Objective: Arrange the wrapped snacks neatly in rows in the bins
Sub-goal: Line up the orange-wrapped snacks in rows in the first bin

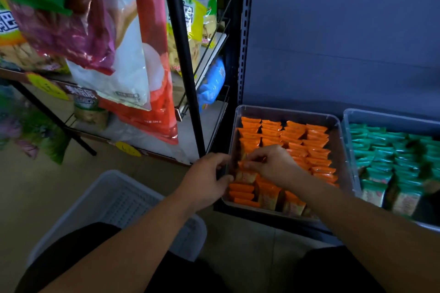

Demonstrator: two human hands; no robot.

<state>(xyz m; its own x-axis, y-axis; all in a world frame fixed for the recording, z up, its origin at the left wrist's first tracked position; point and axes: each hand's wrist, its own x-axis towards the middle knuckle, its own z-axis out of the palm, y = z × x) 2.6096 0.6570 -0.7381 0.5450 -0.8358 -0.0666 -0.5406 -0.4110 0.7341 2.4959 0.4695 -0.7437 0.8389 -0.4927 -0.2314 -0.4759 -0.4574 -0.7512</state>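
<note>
A clear plastic bin (285, 110) on the bottom shelf holds several rows of orange wrapped snacks (309, 145). My right hand (271, 164) reaches into its left side and pinches an orange snack (246, 175) at its top edge. My left hand (206, 180) sits at the bin's left rim, fingers curled over the rim and thumb against the same snacks. A second clear bin (350, 126) to the right holds rows of teal wrapped snacks (390, 157).
A white plastic basket (119, 200) stands on the floor at my left knee. A black wire rack (183, 66) with hanging snack bags (100, 38) stands left of the shelf. The blue shelf back wall (333, 42) rises behind the bins.
</note>
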